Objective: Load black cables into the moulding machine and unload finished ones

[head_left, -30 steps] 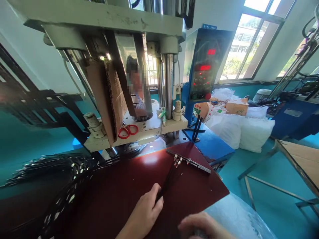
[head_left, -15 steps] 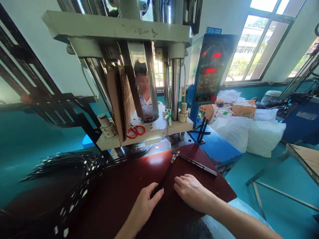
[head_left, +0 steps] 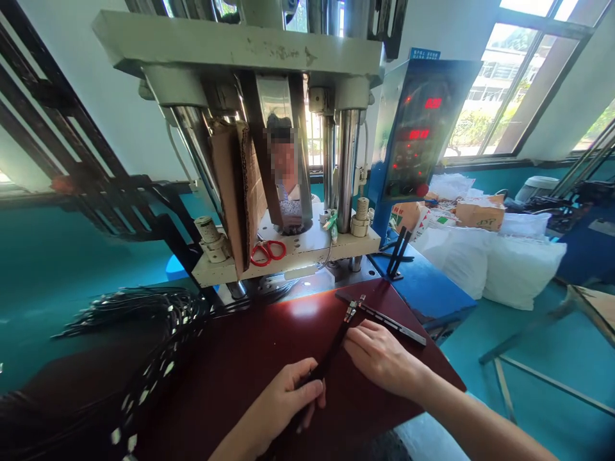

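My left hand (head_left: pixel 287 398) is wrapped round a bundle of black cables (head_left: pixel 336 344) above the dark red tabletop (head_left: pixel 225 365). Small metal connectors (head_left: pixel 353 309) show at the bundle's far end, which points away from me. Beside the bundle on the right is my right hand (head_left: pixel 377 353), its fingers curled and the tips up against the cables. Whatever those fingertips may pinch is hidden. Just beyond them lies a narrow slotted metal strip (head_left: pixel 396 326), slanting across the table; the connectors lie close to its left end.
A press machine (head_left: pixel 240 51) stands behind the table, with red-handled scissors (head_left: pixel 268 252) and cardboard (head_left: pixel 230 192) on its lower plate. Many black cables (head_left: pixel 168 326) hang at the left. A control box (head_left: pixel 423 134) and white sacks (head_left: pixel 519 269) are at the right. One person shows behind the press.
My right hand has come against the cable bundle, from a spot apart from it. My left hand still grips the bundle, its fingers slightly looser. The view has shifted a little.
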Demonstrator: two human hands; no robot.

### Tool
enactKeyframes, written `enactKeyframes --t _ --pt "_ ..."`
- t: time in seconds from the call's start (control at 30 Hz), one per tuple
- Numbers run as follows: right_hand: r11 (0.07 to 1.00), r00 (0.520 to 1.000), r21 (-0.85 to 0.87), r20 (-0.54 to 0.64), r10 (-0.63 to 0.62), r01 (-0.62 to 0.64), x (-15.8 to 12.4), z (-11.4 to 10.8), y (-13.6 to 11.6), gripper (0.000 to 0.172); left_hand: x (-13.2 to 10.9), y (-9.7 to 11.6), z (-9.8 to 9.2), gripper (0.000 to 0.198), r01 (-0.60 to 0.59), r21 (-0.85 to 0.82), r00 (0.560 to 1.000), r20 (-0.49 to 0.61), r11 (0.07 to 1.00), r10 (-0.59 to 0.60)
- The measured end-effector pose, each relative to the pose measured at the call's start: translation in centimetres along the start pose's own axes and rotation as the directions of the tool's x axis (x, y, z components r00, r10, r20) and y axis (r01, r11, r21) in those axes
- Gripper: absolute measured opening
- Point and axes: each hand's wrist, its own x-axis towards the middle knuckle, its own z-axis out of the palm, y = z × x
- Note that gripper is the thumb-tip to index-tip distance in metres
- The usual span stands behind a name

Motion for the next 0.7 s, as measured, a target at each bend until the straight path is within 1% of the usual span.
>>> enactKeyframes --t 0.03,0.07,0.1,0.13,0.17,0.2,0.23,0.27,0.3,0.37,0.4,0.47,0.5,0.57,0.63,0.7 --pt "0.992 0.993 0.098 -0.086 0.086 -0.077 0.0 0.3 -0.2 0.022 -0.1 0.0 0.0 0.036 0.000 -0.008 0.999 -0.054 1.000 -0.001" --pt "0.953 0.966 0.241 -0.137 0.219 -0.182 -0.1 0.6 -0.6 0.018 -0.1 -0.1 0.1 0.038 0.009 -0.002 0.994 -0.111 1.000 -0.009" --pt "0.854 0.919 0.431 -0.124 0.375 -0.291 -0.1 1.1 -1.2 0.014 -0.2 -0.1 0.1 0.039 0.020 0.014 0.988 -0.156 1.000 -0.018" --pt "0.675 0.865 0.638 -0.027 0.501 -0.371 0.0 1.6 -1.8 0.012 -0.3 -0.1 0.1 0.039 0.020 0.043 0.983 -0.185 0.999 -0.012" --pt "0.428 0.820 0.806 0.118 0.560 -0.409 0.1 2.1 -2.5 0.015 -0.3 0.0 0.2 0.037 0.006 0.092 0.979 -0.201 0.996 0.012" --pt "0.167 0.791 0.900 0.251 0.558 -0.404 0.4 2.5 -3.3 0.022 -0.4 0.1 0.3 0.033 -0.015 0.161 0.975 -0.217 0.987 0.050" --pt "-0.046 0.775 0.927 0.338 0.534 -0.372 0.7 2.8 -3.9 0.030 -0.4 0.2 0.4 0.029 -0.030 0.235 0.968 -0.235 0.971 0.087" --pt "-0.186 0.762 0.927 0.374 0.529 -0.326 1.2 3.1 -4.5 0.034 -0.4 0.3 0.4 0.025 -0.034 0.295 0.959 -0.259 0.955 0.114" --pt "-0.252 0.742 0.926 0.376 0.555 -0.281 1.6 3.3 -4.9 0.035 -0.4 0.4 0.4 0.022 -0.025 0.329 0.951 -0.282 0.944 0.124" --pt "-0.264 0.694 0.933 0.358 0.624 -0.244 2.5 3.4 -5.5 0.032 -0.3 0.4 0.2 0.021 -0.003 0.315 0.946 -0.306 0.949 0.105" --pt "-0.264 0.693 0.934 0.357 0.626 -0.242 2.8 3.5 -5.6 0.032 -0.3 0.2 0.0 0.023 -0.015 0.287 0.950 -0.295 0.958 0.103" --pt "-0.280 0.710 0.929 0.366 0.601 -0.242 3.2 3.5 -5.7 0.032 -0.2 -0.2 -0.4 0.028 -0.067 0.223 0.961 -0.247 0.972 0.123" --pt "-0.283 0.710 0.929 0.367 0.601 -0.239 3.3 3.5 -5.7 0.031 -0.1 -0.4 -0.5 0.031 -0.084 0.189 0.963 -0.235 0.978 0.129" --pt "-0.274 0.683 0.934 0.356 0.638 -0.231 3.3 3.4 -6.0 0.029 -0.1 -0.6 -0.7 0.033 -0.093 0.119 0.958 -0.261 0.989 0.121" --pt "-0.270 0.648 0.940 0.341 0.681 -0.210 3.3 3.4 -6.3 0.027 -0.1 -0.7 -0.6 0.035 -0.076 0.044 0.950 -0.299 0.996 0.085" --pt "-0.289 0.639 0.939 0.338 0.691 -0.184 3.3 3.4 -6.7 0.030 -0.2 -0.5 -0.5 0.038 -0.048 -0.007 0.953 -0.301 0.999 0.044"
